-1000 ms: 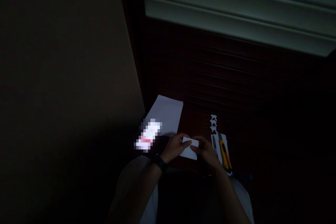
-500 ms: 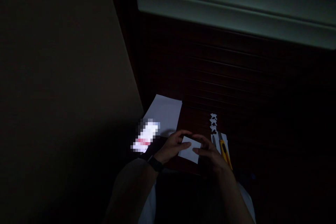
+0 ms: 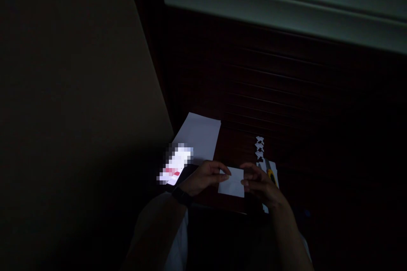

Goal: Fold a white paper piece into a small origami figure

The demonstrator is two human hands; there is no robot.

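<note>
A small white square of paper [image 3: 231, 186] is held up between my two hands. My left hand [image 3: 208, 174] pinches its upper left part with thumb and index finger. On the other side, the thumb and fingers of my right hand [image 3: 261, 183] grip the paper's right edge. Just beyond my right hand, a yellow utility knife [image 3: 271, 175] lies on white paper [image 3: 274, 168], partly hidden by that hand. Several small folded white paper pieces [image 3: 259, 147] stand in a row above the knife.
White paper sheets [image 3: 200, 135] lie at the back left of the dark table [image 3: 233, 144]. A lit phone [image 3: 176, 167], its screen blurred, overlaps their near corner. A plain wall [image 3: 79, 72] rises on the left, and pale horizontal panels [image 3: 270, 4] are at the top.
The paper has turned to sit more squarely. My right hand has shifted from a thumb on its face to its right edge, and now covers more of the utility knife.
</note>
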